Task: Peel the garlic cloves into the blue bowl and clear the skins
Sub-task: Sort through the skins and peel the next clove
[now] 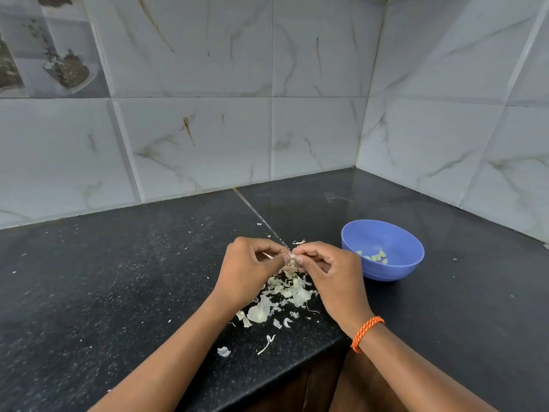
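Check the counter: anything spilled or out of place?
Only peeling mess: skins lie loose on the counter under both hands, with stray bits near its edge. The bowl stands upright with peeled cloves inside.

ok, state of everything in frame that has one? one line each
left hand: pinching the garlic clove
right hand: pinching the same clove
garlic clove: held above the counter between both hands, partly skinned
blue bowl: upright, a few peeled cloves inside
garlic skins: loose pile on the counter below the hands, not cleared
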Demonstrator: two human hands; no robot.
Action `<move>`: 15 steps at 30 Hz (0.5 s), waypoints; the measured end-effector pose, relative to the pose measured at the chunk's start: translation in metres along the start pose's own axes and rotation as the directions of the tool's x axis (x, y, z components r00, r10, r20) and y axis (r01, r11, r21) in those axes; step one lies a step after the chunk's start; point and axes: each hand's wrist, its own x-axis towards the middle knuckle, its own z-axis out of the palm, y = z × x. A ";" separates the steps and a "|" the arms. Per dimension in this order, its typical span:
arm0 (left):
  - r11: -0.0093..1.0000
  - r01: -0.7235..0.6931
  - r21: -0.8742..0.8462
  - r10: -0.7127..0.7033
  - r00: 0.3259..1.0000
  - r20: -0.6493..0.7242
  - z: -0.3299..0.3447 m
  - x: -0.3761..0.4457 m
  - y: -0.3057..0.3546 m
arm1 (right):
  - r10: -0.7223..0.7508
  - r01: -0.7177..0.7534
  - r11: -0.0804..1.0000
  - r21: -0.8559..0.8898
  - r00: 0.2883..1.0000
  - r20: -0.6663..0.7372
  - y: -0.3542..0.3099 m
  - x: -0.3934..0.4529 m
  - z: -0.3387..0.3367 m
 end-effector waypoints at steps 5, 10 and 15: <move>0.999 0.009 0.049 -0.008 1.000 -0.024 0.000 0.000 -0.001 | -0.036 0.035 0.999 -0.031 0.999 -0.015 0.001 0.000 0.000; 0.987 -0.013 0.158 0.024 0.998 -0.064 0.003 -0.002 0.001 | -0.112 0.110 0.990 -0.092 0.993 -0.022 -0.001 -0.002 0.002; 0.969 -0.024 0.247 0.055 0.991 -0.121 0.005 -0.005 0.005 | -0.178 0.177 0.978 -0.107 0.984 -0.003 -0.001 -0.004 0.004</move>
